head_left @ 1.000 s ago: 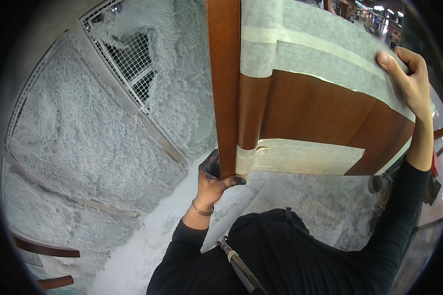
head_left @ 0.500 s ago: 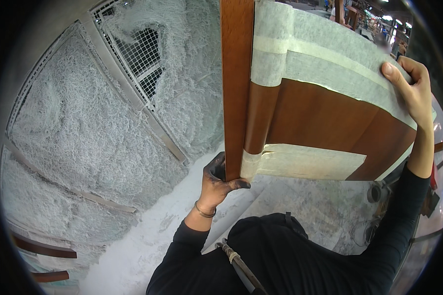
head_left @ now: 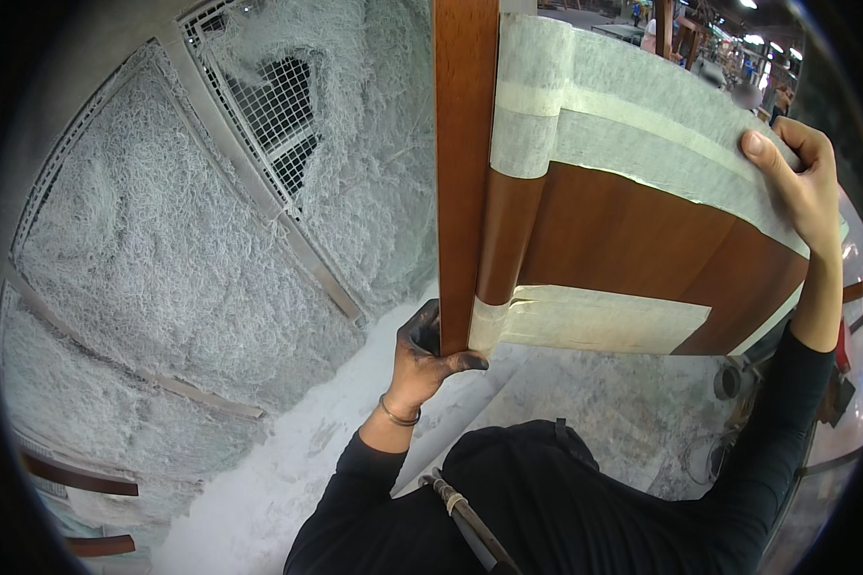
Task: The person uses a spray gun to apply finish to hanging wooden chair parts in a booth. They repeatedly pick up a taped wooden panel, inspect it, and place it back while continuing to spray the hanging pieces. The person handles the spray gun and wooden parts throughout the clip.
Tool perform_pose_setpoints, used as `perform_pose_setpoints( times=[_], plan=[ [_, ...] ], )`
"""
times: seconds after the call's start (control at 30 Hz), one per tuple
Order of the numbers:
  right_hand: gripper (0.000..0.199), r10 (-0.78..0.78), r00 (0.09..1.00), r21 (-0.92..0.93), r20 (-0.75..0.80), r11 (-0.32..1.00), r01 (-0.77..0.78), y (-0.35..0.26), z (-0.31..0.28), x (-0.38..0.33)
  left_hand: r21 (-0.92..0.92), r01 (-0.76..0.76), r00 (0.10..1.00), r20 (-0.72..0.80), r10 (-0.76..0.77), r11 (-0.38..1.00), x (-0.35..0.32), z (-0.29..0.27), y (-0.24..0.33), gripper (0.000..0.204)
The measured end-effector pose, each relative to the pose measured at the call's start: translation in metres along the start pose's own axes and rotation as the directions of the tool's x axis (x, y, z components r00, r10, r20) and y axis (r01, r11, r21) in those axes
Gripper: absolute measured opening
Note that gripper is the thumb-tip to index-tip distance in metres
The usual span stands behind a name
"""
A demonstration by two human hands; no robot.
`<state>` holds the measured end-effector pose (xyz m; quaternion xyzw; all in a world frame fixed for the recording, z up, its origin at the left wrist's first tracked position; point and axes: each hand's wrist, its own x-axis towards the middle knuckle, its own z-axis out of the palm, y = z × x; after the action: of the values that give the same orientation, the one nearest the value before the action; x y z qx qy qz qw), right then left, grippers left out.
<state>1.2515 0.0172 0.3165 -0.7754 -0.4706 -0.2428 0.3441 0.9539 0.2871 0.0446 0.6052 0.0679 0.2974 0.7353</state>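
I hold up a brown wooden furniture panel (head_left: pixel 633 225), partly masked with pale paper and tape. A flat upright board (head_left: pixel 462 192) runs along its left side, beside a rounded post (head_left: pixel 510 230). My left hand (head_left: pixel 430 347), dark-stained on the fingers and wearing a bracelet, is closed round the lower left corner, thumb in front. At the upper right, my right hand (head_left: pixel 804 177) grips the papered edge, thumb on the near face. The fingers behind the panel are partly hidden. Masking paper (head_left: pixel 662 101) covers the top band, and another sheet (head_left: pixel 604 318) the lower edge.
On the left stand filter screens (head_left: pixel 153 230) matted with whitish fibres, with bare grid (head_left: pixel 283 105) showing through a gap. Pale dust coats the floor (head_left: pixel 288 489). Brown wooden pieces (head_left: pixel 86 476) lie at lower left. A round container (head_left: pixel 727 381) sits on the right.
The panel's upper part has shifted slightly down in view, showing more of the workshop behind. My right hand has moved with it, and both hands keep their grip.
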Motion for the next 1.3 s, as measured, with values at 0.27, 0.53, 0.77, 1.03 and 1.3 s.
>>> perform_pose_setpoints(
  times=[0.27,0.53,0.77,1.03,1.3],
  plan=[
    [0.057,0.013,1.0,0.027,-0.019,1.0,-0.013,-0.009,0.004,-0.001,0.003,-0.021,1.0,0.002,0.021,1.0,0.001,-0.004,0.004,0.076],
    [0.06,0.02,0.999,0.025,-0.029,0.999,-0.019,-0.015,0.009,0.0,0.039,0.015,0.999,-0.046,-0.014,0.999,-0.001,-0.008,0.005,0.072],
    [0.059,0.041,0.999,-0.038,-0.008,0.998,-0.041,-0.023,0.006,0.0,0.067,-0.031,0.997,-0.066,0.035,0.997,-0.001,-0.014,0.002,0.067],
    [0.057,0.013,1.0,-0.071,0.004,0.997,-0.013,-0.028,0.007,0.0,0.048,-0.04,0.997,-0.068,0.043,0.998,-0.002,-0.017,0.004,0.065],
    [0.065,0.017,0.999,-0.032,-0.046,0.999,-0.018,-0.034,0.01,0.003,0.046,-0.01,0.998,-0.064,0.013,0.999,-0.005,-0.018,0.015,0.07]
  ],
)
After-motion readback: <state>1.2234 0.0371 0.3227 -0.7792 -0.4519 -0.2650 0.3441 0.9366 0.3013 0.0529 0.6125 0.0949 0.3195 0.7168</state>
